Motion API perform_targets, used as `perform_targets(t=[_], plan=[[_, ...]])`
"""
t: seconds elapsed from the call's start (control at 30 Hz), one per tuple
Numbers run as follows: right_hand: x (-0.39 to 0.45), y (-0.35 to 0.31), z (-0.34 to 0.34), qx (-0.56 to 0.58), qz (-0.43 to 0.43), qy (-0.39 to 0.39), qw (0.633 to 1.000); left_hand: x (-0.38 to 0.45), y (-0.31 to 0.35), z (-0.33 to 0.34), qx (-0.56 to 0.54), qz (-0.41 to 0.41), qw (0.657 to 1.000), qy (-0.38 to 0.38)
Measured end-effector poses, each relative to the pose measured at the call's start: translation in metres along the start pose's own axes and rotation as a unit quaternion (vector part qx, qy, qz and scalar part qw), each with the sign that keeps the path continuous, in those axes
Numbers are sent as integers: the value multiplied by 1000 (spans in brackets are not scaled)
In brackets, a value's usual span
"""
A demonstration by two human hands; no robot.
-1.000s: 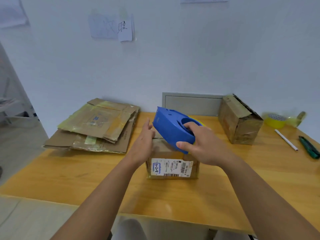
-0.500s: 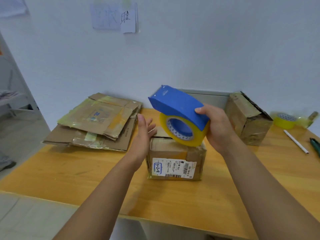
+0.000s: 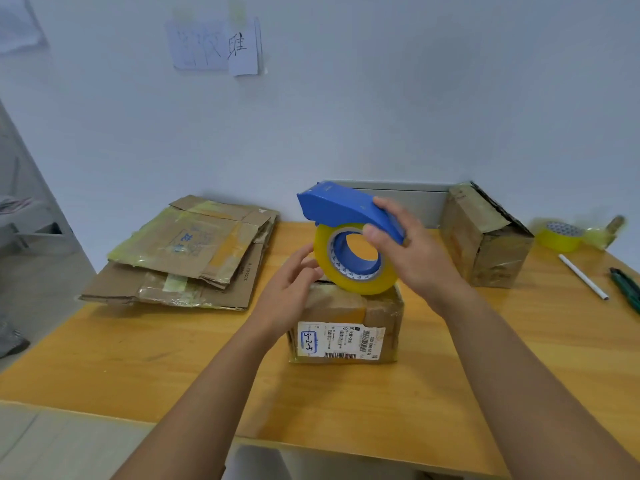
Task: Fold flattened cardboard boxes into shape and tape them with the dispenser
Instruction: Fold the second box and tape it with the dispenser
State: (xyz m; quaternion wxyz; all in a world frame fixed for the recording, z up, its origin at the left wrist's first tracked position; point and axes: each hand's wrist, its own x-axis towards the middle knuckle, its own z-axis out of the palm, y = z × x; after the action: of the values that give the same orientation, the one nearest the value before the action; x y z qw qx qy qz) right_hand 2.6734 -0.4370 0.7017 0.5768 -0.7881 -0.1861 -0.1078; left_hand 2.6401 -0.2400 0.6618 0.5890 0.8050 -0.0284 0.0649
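Two hands ready the tape above a folded box

One small cardboard box stands folded into shape in the middle of the bench, its shipping label facing the person. Directly above the box, the right hand grips the blue tape dispenser by its rear, fingers over the top of the housing and thumb against the side, so the yellow roll hangs just over the box's top flaps; whether the roll touches the cardboard cannot be told. Holding it tilted this way probably keeps the front of the dispenser free for the tape's end to be found.

At the box's left top edge, the left hand rests with relaxed, nearly straight fingers reaching to the roll's near rim, holding nothing. It seems placed both to steady the box and to catch the loose tape end before the seam is sealed.

Left of the box lies a stack of flattened cartons, presumably waiting their turn. Right of the box and further back stands another made-up carton, apparently already taped. Beyond that carton, near the wall, sits a spare yellow tape roll, with a white pen and a green tool nearer the bench's right edge.
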Motion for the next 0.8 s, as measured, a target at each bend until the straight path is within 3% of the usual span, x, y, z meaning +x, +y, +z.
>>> perform_targets(t=[0.17, 0.33, 0.5, 0.8], plan=[[7, 3, 0, 87, -16, 44, 995, 6, -2, -4, -8, -19, 1000, 5], [14, 4, -6, 70, -21, -10, 997, 18, 6, -14, -111, -96, 988, 45], [21, 6, -10, 78, -15, -29, 996, 33, 25, -31, -176, -78, 977, 85], [24, 11, -11, 83, -23, -32, 996, 44, 31, -35, -292, -61, 954, 0]])
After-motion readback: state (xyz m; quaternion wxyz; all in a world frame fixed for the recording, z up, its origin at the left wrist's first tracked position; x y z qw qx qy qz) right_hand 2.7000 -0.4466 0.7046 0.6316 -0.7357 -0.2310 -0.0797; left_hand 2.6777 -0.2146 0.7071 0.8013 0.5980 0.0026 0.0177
